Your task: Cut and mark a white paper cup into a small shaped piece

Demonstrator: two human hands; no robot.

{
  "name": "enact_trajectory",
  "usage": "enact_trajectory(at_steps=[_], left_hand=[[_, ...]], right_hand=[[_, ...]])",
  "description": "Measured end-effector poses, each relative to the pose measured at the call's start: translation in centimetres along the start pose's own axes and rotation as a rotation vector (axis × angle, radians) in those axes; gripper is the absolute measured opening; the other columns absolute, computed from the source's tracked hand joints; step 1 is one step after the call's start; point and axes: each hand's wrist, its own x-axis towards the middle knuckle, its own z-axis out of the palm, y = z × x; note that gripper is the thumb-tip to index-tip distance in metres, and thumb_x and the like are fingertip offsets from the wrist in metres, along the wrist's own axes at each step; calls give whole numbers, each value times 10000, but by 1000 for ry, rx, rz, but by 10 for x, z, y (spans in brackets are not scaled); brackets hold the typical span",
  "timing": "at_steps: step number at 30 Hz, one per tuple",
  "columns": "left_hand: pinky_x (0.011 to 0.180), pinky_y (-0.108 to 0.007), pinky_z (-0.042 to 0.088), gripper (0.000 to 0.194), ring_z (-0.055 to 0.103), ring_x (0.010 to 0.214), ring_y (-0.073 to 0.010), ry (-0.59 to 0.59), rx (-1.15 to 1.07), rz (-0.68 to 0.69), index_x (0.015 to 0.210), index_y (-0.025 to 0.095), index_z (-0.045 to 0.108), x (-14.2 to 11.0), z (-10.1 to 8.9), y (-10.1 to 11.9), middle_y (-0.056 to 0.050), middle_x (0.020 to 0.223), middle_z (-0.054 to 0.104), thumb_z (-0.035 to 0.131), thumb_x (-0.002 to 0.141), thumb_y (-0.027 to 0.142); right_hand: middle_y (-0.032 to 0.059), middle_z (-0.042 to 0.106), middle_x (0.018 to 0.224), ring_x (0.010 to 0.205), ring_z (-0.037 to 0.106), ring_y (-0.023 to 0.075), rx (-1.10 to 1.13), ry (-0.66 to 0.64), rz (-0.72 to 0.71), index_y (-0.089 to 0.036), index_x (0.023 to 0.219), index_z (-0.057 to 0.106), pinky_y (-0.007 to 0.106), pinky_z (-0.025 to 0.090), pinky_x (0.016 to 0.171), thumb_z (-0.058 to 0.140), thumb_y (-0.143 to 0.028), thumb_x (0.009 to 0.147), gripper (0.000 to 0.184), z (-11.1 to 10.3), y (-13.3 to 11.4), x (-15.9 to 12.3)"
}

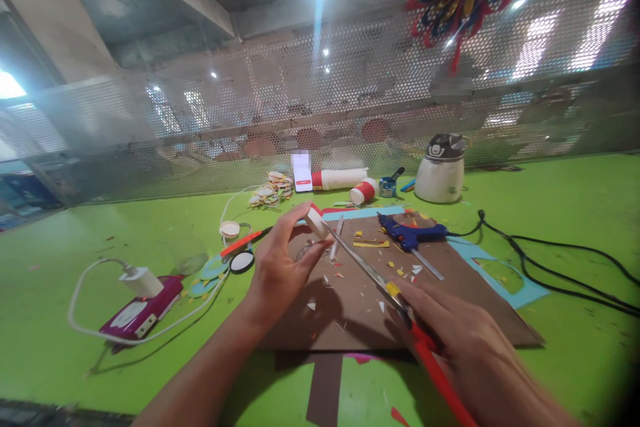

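Note:
My left hand (280, 257) pinches a short white ring with a red edge, which looks like a cut piece of a paper cup (315, 221). In my right hand (463, 333) is a pair of scissors (367, 268) with red handles; the blade tips point up at the cup piece and reach its lower right edge. Whether the blades touch it I cannot tell. Beneath both hands lies a brown cardboard sheet (370, 327) strewn with white, yellow and red paper scraps. A blue glue gun (413, 232) with a glue stick beside it rests on the cardboard.
At left sit a purple power strip (143, 317) with a white plug, an orange cutter (244, 243) and a black-rimmed disc (243, 262). Behind stand a phone (302, 172), paper cups (364, 192), a small blue jar (387, 187) and a white kettle-like bottle (440, 177). Black cable (530, 267) runs right.

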Motion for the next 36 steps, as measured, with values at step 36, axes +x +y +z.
enact_trajectory(at_steps=[36], left_hand=[[870,-333,593,490,710,898,-147,-12,124,18,1248,214,532,-2,3,5,-77,1194,665,726,813,326]], right_hand=[[114,754,993,841,716,264,171,-127,165,-204,1124,671,379,584,716,392,-266,933,344,-9,-10,4]])
